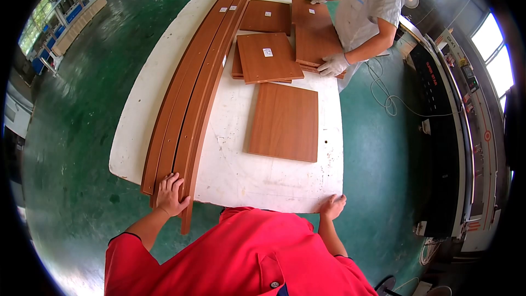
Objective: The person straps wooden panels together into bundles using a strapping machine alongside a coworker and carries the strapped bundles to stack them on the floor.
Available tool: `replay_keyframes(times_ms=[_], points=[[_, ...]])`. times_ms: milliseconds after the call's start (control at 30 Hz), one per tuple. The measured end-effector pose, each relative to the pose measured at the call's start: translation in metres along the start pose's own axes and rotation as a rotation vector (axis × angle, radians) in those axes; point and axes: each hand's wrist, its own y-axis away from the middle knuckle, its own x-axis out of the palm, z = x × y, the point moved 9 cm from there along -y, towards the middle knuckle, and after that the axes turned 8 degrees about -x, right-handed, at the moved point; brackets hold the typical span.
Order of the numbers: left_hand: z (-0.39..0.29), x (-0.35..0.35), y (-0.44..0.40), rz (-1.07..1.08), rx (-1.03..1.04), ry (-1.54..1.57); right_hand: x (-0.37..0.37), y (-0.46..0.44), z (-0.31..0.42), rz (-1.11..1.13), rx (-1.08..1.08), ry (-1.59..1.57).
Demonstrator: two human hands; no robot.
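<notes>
My left hand lies over the near ends of the long brown boards, its fingers spread on their top faces. These boards lie side by side along the white table, and their near ends stick out past its edge. At the table's near right corner, my right hand is curled on the edge. Between my hands, further in, a square brown panel lies flat. Beyond it, another brown panel with a white label rests on top of others.
Across the table at right, a person in a light shirt touches a panel stack with gloved hands. More panels lie at the far end. A long dark machine stands at right, with a cable on the green floor.
</notes>
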Motion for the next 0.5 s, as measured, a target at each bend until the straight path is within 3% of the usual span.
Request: replay_keyframes(times_ms=[500], points=[[0.0003, 0.0016, -0.0003, 0.013, -0.012, -0.013, 0.0018, -0.0009, -0.0037, -0.012, -0.001, -0.014]])
